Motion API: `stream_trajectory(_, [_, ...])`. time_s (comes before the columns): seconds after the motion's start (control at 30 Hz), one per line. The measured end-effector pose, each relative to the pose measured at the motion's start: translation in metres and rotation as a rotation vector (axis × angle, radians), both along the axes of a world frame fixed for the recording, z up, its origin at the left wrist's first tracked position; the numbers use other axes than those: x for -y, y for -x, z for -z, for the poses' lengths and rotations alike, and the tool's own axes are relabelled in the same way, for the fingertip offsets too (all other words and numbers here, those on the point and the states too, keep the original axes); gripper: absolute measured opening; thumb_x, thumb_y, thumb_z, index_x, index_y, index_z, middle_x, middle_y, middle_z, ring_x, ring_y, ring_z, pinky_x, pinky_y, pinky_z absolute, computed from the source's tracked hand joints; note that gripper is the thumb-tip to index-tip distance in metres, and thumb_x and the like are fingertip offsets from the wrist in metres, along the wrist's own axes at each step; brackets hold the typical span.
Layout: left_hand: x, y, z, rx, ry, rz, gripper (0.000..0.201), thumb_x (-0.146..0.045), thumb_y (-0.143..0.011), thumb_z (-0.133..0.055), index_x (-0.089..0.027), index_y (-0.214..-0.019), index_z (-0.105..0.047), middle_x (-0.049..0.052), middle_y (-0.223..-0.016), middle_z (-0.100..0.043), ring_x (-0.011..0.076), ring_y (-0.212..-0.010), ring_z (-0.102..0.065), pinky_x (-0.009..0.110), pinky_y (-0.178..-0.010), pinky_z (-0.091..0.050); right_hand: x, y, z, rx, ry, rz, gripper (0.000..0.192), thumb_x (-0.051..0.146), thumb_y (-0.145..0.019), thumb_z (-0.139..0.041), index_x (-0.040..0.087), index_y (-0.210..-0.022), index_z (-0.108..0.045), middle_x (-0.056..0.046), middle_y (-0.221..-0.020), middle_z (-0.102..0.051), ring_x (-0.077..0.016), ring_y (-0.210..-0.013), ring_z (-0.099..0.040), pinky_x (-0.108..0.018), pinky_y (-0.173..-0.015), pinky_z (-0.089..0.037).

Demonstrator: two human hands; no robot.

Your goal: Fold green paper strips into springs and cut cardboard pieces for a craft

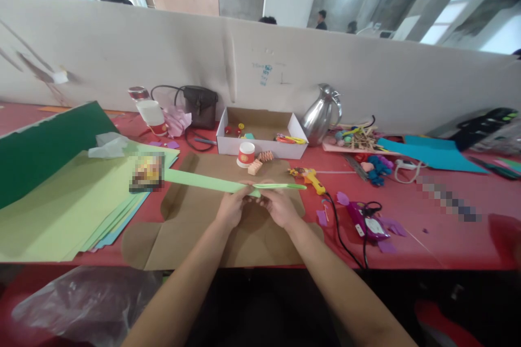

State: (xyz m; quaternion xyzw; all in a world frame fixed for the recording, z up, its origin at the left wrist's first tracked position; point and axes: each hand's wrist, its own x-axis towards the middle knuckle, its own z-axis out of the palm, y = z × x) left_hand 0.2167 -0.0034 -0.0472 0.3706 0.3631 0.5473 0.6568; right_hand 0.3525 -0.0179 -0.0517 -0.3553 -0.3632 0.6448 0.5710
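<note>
Spanning left to right above the flat brown cardboard (191, 233) at the bench's (448, 244) front edge, a smooth, narrow, pale-green paper strip (203, 180) is pinched between the fingers of the left hand (232, 208) and the right hand (280, 207). Its long axis lies roughly parallel to that edge; the flat tail points past the cardboard's left edge, the folded, layered portion rightward. Near the cardboard's back edge stands a paper cup (246, 155) beside accordion-folded peach pieces (255, 167).
</note>
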Motion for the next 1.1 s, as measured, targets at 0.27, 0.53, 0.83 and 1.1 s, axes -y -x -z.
stream_trajectory(0.27, [-0.0006,0.0012,-0.0030,0.051,0.050,0.054,0.011,-0.022,-0.065,-0.070,-0.016,-0.074,-0.070,0.001,-0.072,-0.065,0.0114,-0.063,-0.057,0.023,-0.058,-0.043,0.0031,-0.0045,-0.0037,-0.023,0.004,-0.034,0.025,0.032,-0.064,-0.077,0.025,-0.084,-0.064,0.003,-0.074,-0.066,-0.0131,-0.059,-0.058,-0.024,-0.054,-0.044])
stream_trajectory(0.53, [0.0014,0.0022,-0.0041,0.061,0.055,0.069,0.010,-0.025,-0.069,-0.068,-0.017,-0.075,-0.070,0.002,-0.077,-0.065,0.0136,-0.072,-0.060,0.024,-0.065,-0.047,0.0028,-0.0026,-0.0031,-0.031,-0.010,0.006,0.014,0.034,-0.072,-0.071,0.023,-0.080,-0.066,0.003,-0.074,-0.064,-0.0130,-0.066,-0.058,-0.026,-0.062,-0.045])
stream_trajectory(0.83, [0.0040,0.0009,-0.0006,-0.014,0.035,0.038,0.023,-0.024,-0.063,-0.079,-0.017,-0.083,-0.071,0.002,-0.077,-0.068,0.0135,-0.071,-0.061,0.025,-0.070,-0.047,0.0037,-0.0015,-0.0029,0.077,-0.048,0.067,0.023,0.028,-0.065,-0.078,0.023,-0.083,-0.066,0.005,-0.073,-0.060,-0.0116,-0.068,-0.054,-0.025,-0.066,-0.042])
stream_trajectory(1.1, [0.0072,-0.0005,0.0018,-0.088,-0.077,-0.038,0.032,-0.032,-0.065,-0.080,-0.018,-0.092,-0.072,0.007,-0.092,-0.073,0.0203,-0.087,-0.065,0.033,-0.082,-0.048,0.0043,-0.0014,-0.0011,0.191,-0.073,0.096,0.025,0.033,-0.071,-0.074,0.025,-0.092,-0.064,0.003,-0.078,-0.060,-0.0142,-0.072,-0.056,-0.025,-0.063,-0.044])
